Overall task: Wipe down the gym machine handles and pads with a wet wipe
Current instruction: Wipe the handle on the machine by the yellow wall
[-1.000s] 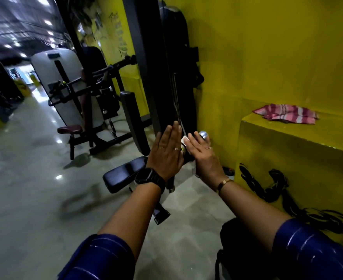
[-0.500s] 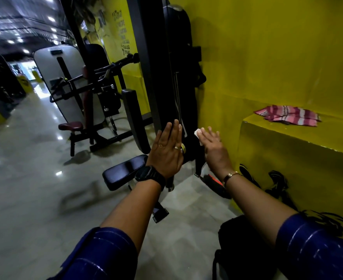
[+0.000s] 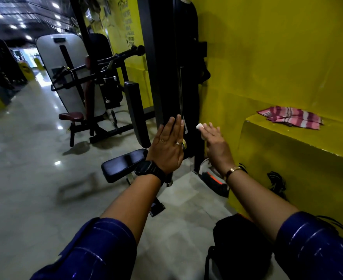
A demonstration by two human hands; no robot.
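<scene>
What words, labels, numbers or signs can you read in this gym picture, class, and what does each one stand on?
Nothing here reads with certainty.
Black lettering on the yellow wall: several stacked lines, too blurred to quote.
Dark plate on the grey machine shroud: too small to read.
Black mark on the yellow floor sign, far left: unreadable.
Black painted marks on the yellow ledge: no letters can be made out.

Both forearms reach forward, bare up to the elbows. The left grip (image 3: 167, 147) is raised flat, its back to the camera, fingers straight, together and pointing up. The right grip (image 3: 215, 144) is beside it and apart, fingers straight, angled up-left, with a wet wipe (image 3: 199, 126) showing at its fingertips.
</scene>
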